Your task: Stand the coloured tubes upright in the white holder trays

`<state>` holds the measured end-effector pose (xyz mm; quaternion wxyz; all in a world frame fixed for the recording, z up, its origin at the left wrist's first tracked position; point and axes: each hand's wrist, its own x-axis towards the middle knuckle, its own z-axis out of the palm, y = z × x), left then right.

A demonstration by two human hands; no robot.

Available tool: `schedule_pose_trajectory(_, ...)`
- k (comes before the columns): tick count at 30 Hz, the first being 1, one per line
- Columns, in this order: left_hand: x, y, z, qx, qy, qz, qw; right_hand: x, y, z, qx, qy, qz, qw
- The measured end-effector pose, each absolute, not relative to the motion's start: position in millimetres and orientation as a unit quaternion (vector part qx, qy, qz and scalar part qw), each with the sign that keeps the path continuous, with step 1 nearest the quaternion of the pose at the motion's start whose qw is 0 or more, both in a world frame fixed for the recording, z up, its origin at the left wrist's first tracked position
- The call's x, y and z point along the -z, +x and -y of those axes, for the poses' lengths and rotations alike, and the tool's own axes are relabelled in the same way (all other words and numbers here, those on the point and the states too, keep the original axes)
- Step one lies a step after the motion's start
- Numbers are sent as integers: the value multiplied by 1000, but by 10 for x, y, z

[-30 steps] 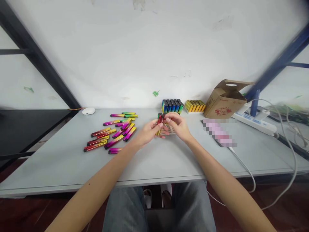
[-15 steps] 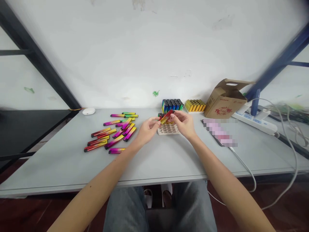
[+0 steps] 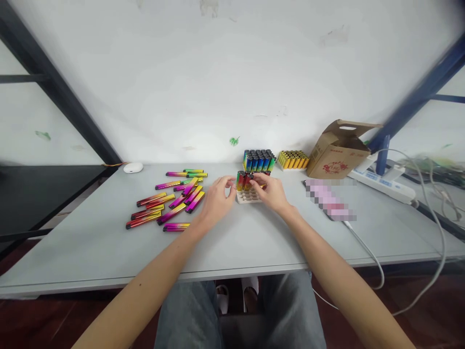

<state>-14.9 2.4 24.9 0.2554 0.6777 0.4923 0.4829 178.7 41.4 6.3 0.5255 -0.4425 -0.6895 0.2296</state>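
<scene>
A pale tray with rows of holes lies in front of me, with shiny red lighters standing upright along its back part. My right hand is at the tray, thumb and fingers closed around the upper part of a red lighter that stands upright. My left hand is just left of the tray, its thumb and index finger apart with nothing between them. Loose two-tone lighters with black ends, in purple, red, yellow and green, lie scattered to the left.
Behind the tray stand a block of blue-green lighters and a block of yellow ones. An open cardboard box, a phone on a cable and a power strip are on the right. A white earphone case sits far left.
The red-and-yellow lighter held tilted between both hands is now upright at the tray in my right hand. My left hand has let go and moved slightly left.
</scene>
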Motion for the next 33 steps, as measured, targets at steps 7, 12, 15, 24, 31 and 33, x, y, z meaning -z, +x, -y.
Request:
schedule_pose_trajectory(7,-188,-168,-23,-360,798,-478,74,-30,1780,-439,-214,-433,701,525)
schedule_pose_trajectory(12,-130,-187,-88,-313,821,-478,20,-26,1763,-438,-207,-430,720,504)
schedule_pose_trajectory(15,-128,-196,-101,-297,819,-490,-5,-55,1746,-409,-190,-446,742,464)
schedule_pose_trajectory(24,-133,-197,-92,-309,818,-484,-12,-100,1741,-359,0,-464,773,433)
schedule_pose_trajectory(31,-145,-206,-96,-335,791,-511,37,-129,1766,-347,39,-438,785,437)
schedule_pose_trajectory(33,-149,-213,-101,-340,786,-515,37,-130,1775,-355,45,-432,783,444)
